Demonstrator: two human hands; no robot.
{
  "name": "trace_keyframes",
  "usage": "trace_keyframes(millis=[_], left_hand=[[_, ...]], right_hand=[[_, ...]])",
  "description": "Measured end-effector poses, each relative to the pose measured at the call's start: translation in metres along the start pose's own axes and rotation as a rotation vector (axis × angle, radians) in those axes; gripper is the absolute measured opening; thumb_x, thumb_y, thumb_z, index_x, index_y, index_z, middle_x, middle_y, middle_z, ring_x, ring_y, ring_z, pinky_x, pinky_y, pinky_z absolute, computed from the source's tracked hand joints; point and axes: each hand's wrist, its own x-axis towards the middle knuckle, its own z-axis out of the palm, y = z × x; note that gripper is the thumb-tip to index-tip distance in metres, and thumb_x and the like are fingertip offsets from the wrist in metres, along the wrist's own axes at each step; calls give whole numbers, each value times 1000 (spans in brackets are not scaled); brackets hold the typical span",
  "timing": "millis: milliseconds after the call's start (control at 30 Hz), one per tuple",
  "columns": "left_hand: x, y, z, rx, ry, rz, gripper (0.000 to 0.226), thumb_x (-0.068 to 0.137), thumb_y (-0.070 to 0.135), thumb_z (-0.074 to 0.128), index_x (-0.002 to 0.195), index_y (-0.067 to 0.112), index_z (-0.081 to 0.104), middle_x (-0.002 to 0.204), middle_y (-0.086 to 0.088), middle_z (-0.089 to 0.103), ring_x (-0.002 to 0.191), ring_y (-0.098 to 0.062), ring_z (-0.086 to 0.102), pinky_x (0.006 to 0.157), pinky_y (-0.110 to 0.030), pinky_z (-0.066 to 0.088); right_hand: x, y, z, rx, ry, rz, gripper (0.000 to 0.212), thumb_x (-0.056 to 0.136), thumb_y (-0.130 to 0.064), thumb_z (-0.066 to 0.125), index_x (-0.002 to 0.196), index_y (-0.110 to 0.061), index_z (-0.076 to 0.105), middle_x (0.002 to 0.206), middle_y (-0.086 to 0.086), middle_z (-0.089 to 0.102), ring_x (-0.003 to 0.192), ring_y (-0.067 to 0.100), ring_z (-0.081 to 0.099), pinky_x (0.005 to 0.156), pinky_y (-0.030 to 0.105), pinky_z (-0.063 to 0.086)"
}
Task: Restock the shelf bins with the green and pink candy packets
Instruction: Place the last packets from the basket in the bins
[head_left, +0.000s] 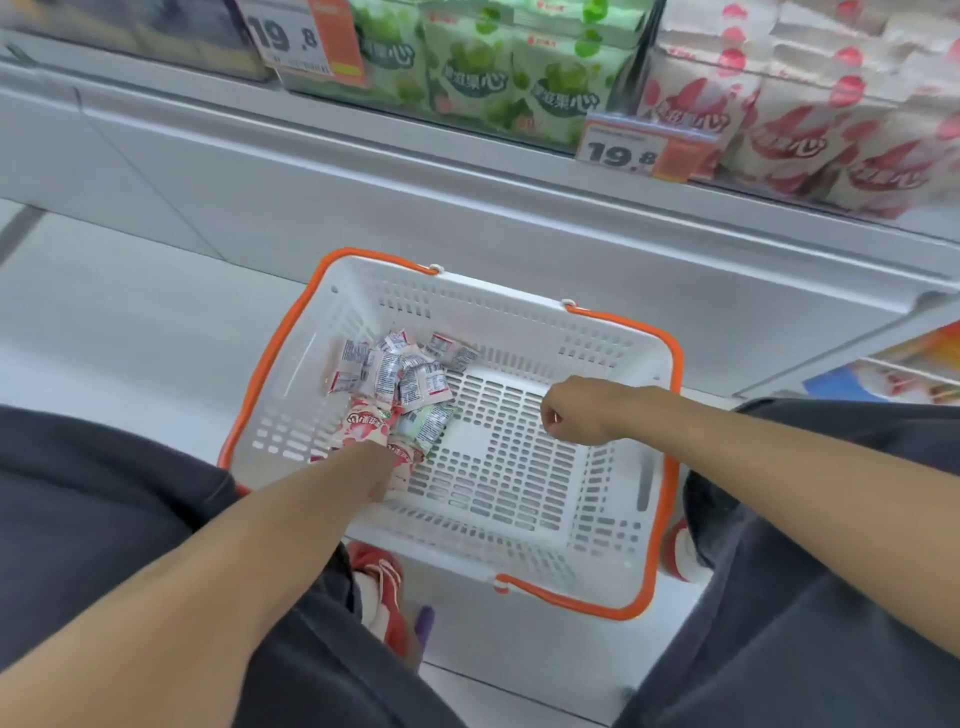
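pale shop floor (130, 322) runs under me, against a white shelf (363, 208) whose upper bins hold green packets (483, 78) on the left and pink packets (810, 135) on the right, each with a price tag (644, 150) clipped in front. a white basket (519, 312) with orange handles sits on the floor between my knees. loose packets (400, 374) lie heaped in its far left corner, mostly face down, with a few pink ones nearest me. my left hand (382, 470) reaches into that heap, fingers buried among the pink ones, so i cannot tell if it grips any. my right hand (571, 415) hangs over the basket's bare bottom, fingers curled under, nothing visible in it.
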Motion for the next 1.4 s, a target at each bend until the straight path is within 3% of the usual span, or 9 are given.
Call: trace_keyframes(millis=[267, 400, 467, 567, 700, 867, 1067, 1300, 1400], left_hand=[[-21, 8, -42, -371, 141, 81, 47, 91, -1, 57, 137, 0, 45, 137, -16, 54, 112, -28, 63, 83, -33, 58], [-52, 37, -96, -1237, -111, 271, 7, 94, 4, 58, 94, 9, 52, 104, -11, 59, 108, -26, 59, 90, -34, 52], [-63, 57, -110, -1735, -312, 350, 14, 95, 1, 51, 107, -7, 51, 107, -20, 60, 103, -30, 63, 92, -37, 54], [-83, 81, -123, -1936, -390, 403, 37, 98, 7, 48, 132, -8, 45, 119, -25, 57, 91, -39, 70, 71, -41, 61], [-110, 93, -131, -1585, -133, 424, 46, 101, 50, 38, 124, 13, 53, 128, -10, 56, 116, -26, 56, 87, -42, 51], [-123, 106, -139, -1470, 40, 669, 12, 98, 26, 58, 102, 16, 62, 103, -3, 69, 95, -17, 68, 89, -35, 55], [-149, 136, -166, -1403, 340, 759, 9, 93, 14, 64, 95, 6, 68, 100, -15, 72, 86, -18, 70, 80, -28, 59], [-229, 174, -280, -884, 1558, 837, 17, 94, 23, 52, 105, 18, 64, 96, 2, 65, 88, -17, 59, 77, -35, 49], [-252, 184, -328, -495, 1800, 751, 27, 93, 23, 49, 115, 16, 64, 113, -1, 65, 108, -23, 55, 92, -41, 43]], right_hand=[[10, -14, -17, 41, 46, -48, 24, 93, -18, 51, 103, -6, 68, 105, 12, 68, 91, 31, 61, 82, 39, 51], [-3, -12, -30, 247, 116, -64, 57, 85, -43, 70, 134, -19, 51, 124, -3, 55, 107, 15, 54, 94, 29, 45], [-12, -15, -34, 425, 128, -51, 75, 77, -52, 74, 139, -22, 45, 124, -6, 52, 110, 14, 53, 97, 30, 45], [-23, -13, -38, 448, 220, -38, 28, 87, -37, 67, 109, -21, 62, 99, -2, 64, 87, 13, 61, 78, 28, 51], [-42, 9, -48, 567, 319, 65, 15, 87, -4, 48, 82, -7, 62, 72, 10, 63, 59, 16, 58, 56, 29, 44], [-66, 41, -53, 797, 322, 108, 19, 91, -6, 52, 105, -5, 66, 106, 15, 71, 88, 26, 68, 84, 41, 54], [-110, 66, -75, 680, 389, 101, 7, 84, -14, 71, 87, -12, 64, 89, 9, 71, 74, 16, 66, 64, 30, 54], [-246, 111, -183, 359, 909, 174, 18, 87, -8, 64, 71, -5, 55, 69, 4, 52, 58, 11, 47, 48, 21, 34], [-296, 133, -223, 206, 1008, 217, 16, 84, -6, 67, 69, -7, 62, 72, 6, 54, 63, 12, 49, 50, 25, 36]])
